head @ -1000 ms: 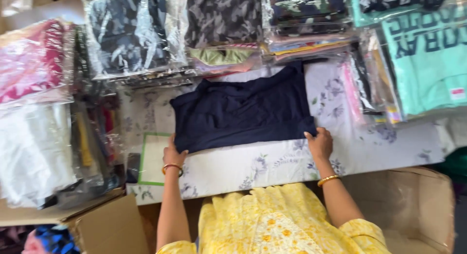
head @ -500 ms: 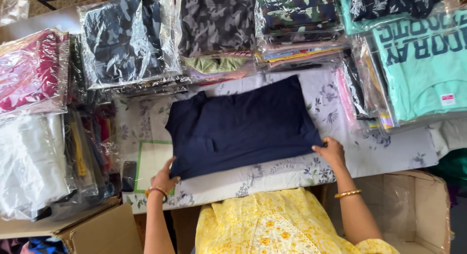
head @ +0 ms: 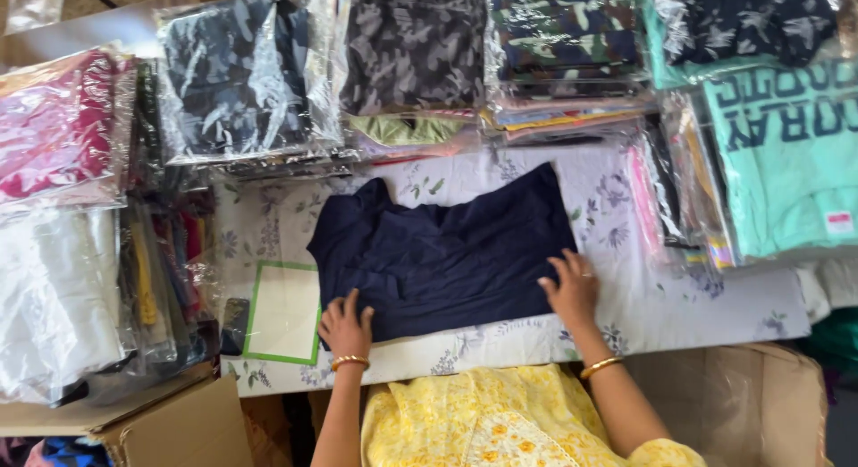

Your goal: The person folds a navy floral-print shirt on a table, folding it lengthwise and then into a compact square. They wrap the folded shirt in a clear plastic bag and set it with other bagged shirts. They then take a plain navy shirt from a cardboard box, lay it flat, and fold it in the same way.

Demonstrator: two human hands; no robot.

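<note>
A person in a yellow flowered garment [head: 483, 422] stands at a bench [head: 697, 315] covered with a pale floral cloth, seen from above. Nearest the viewer, open cardboard boxes [head: 751, 395] sit below the bench edge on either side of the person.

The landmark is a folded navy garment [head: 447, 252] lying flat at the middle of the bench. The left hand [head: 346, 326] rests on its near left corner, palm down, fingers [head: 353, 304] spread loosely and pressing on the cloth rather than gripping it. A gold bangle circles that wrist. The right hand [head: 572, 288] lies on the near right edge of the navy garment, fingers [head: 559, 266] spread flat on the fabric, also holding nothing; it wears a gold bangle too.

Just left of the navy garment, touching its edge, lies a white card with a green border [head: 281, 311], and beside that a dark phone [head: 234, 326]. Further left stand stacks of clothes in clear plastic bags, white [head: 45, 306] and pink [head: 54, 127].

Right of the navy garment lies a mint green shirt with dark lettering [head: 786, 163], bagged, with thin packets between.

Beyond the navy garment, along the far side, sit bagged stacks in blue camouflage [head: 241, 74], grey camouflage [head: 416, 47] and green camouflage [head: 567, 29].
</note>
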